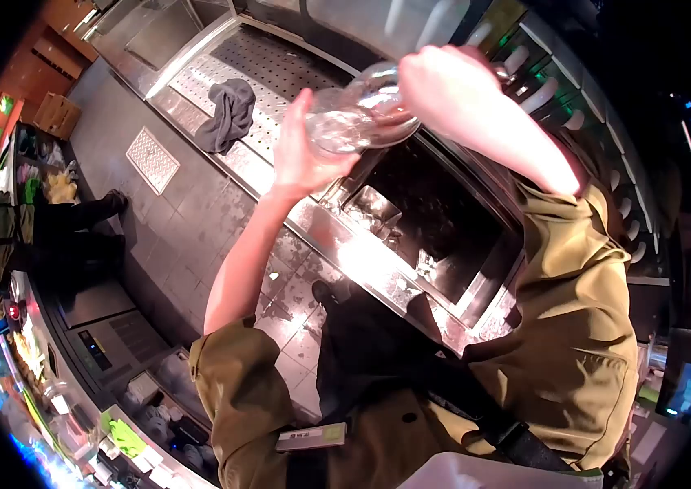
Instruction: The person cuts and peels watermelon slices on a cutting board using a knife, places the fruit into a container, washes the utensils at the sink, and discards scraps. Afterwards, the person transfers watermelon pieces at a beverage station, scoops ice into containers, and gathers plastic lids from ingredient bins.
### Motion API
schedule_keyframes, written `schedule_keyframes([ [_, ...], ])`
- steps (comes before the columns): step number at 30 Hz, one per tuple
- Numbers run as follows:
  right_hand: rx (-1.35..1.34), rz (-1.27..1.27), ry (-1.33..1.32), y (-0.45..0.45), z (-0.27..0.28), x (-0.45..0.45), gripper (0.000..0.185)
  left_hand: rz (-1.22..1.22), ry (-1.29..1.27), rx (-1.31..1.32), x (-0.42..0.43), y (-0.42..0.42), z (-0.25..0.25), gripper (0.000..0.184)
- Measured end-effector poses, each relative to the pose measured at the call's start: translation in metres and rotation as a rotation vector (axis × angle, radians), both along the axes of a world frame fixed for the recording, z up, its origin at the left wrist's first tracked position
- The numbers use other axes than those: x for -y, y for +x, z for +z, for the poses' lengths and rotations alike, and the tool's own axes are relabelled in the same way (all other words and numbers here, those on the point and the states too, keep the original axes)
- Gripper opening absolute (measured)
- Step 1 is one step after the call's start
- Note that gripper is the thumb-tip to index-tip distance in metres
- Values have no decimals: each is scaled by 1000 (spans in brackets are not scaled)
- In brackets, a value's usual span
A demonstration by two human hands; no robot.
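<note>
Clear glassware (345,122) is raised over the metal counter, tilted and shiny; whether it is one vessel or two cannot be told. My left hand (304,155) is wrapped around its left side, thumb up, fingers partly hidden behind it. At its right end my right hand (443,85) is closed like a fist against the glass, fingertips hidden. Below both hands lies a dark open basin (435,216) set in the counter. A small metal container (374,204) sits at the basin's near left side, with clear pieces around it.
A grey cloth (229,114) lies on the perforated drain tray (268,65). Beyond my right arm, a row of pale rounded handles (541,96) lines a dark unit. Across the tiled floor (182,236), a co-worker (3,236) stands at another cluttered counter. A wooden crate (57,116) is farther back.
</note>
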State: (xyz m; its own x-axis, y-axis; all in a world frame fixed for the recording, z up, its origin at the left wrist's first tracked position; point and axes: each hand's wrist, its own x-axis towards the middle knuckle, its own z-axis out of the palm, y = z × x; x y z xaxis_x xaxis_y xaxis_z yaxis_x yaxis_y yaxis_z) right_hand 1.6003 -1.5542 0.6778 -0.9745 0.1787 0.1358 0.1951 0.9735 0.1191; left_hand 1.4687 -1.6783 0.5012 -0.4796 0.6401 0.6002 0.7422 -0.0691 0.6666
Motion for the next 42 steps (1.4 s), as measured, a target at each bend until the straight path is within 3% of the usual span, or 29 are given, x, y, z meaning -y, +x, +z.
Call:
schedule_keyframes([
  [1, -8, -8, -34, 11, 6, -3, 17, 17, 28, 96, 2, -3, -3, 105],
  [3, -65, -370, -13, 38, -7, -13, 20, 97, 210, 221, -2, -19, -20, 107],
  [6, -108, -599, -226, 98, -69, -45, 20, 238, 223, 210, 4, -30, -15, 106],
  [7, -112, -626, -279, 120, -108, -54, 19, 259, 244, 178, 3, -33, -17, 104],
  [9, 178, -831, -541, 153, -196, -75, 30, 200, 344, 214, -1, -47, -25, 98],
  [10, 83, -965, -821, 173, -272, -87, 37, 225, 315, 199, -1, -50, -26, 97],
  [12, 0, -1037, -1132, 206, -430, -106, 25, 261, 274, 140, -3, -54, -28, 94],
  [13, 103, -1347, -1320, 204, -465, -100, 19, 278, 273, 95, -4, -55, -31, 93],
  [14, 145, -1343, -1498, 229, -543, -110, 14, 312, 255, 70, -4, -53, -31, 92],
  [15, 158, -1427, -1547, 238, -568, -100, 14, 348, 236, 40, -3, -53, -32, 92],
  [17, 140, -1531, -1543, 239, -581, -76, 14, 325, 345, 90, -7, -55, -34, 93],
  [18, 127, -1562, -1522, 241, -594, -71, 14, 431, 377, 31, -10, -56, -38, 83],
  [19, 104, -1580, -1490, 245, -616, -70, 14, 453, 237, -42, 1, -66, -35, 62],
  [20, 76, -1579, -1454, 240, -630, -74, 14, 451, 266, -51, -3, -59, -35, 29],
  [21, 36, -1565, -1406, 231, -646, -84, 14, 461, 285, 19, 11, -72, -43, 28],
  [23, -42, -1520, -1323, 209, -674, -108, 15, 480, 328, 159, 38, -97, -59, 29],
  [25, -127, -1454, -1225, 178, -691, -148, 15, 608, 352, 53, 18, -62, -57, 30],
  [30, -197, -1308, -1053, 114, -679, -221, 16, 662, 215, -14, 33, -56, -68, 26],
  [38, -193, -1183, -1007, 118, -646, -140, 18, 608, 126, -140, 10, -61, -49, 24],
  [39, -200, -1178, -1019, 120, -640, -130, 18, 505, 217, -148, -2, -55, -45, 26],
  [41, -213, -1159, -1052, 124, -625, -111, 18, 538, 158, -66, 1, -56, -42, 62],
  [42, -226, -1147, -1071, 126, -614, -103, 19, 613, 218, -152, -11, -45, -35, 78],
])
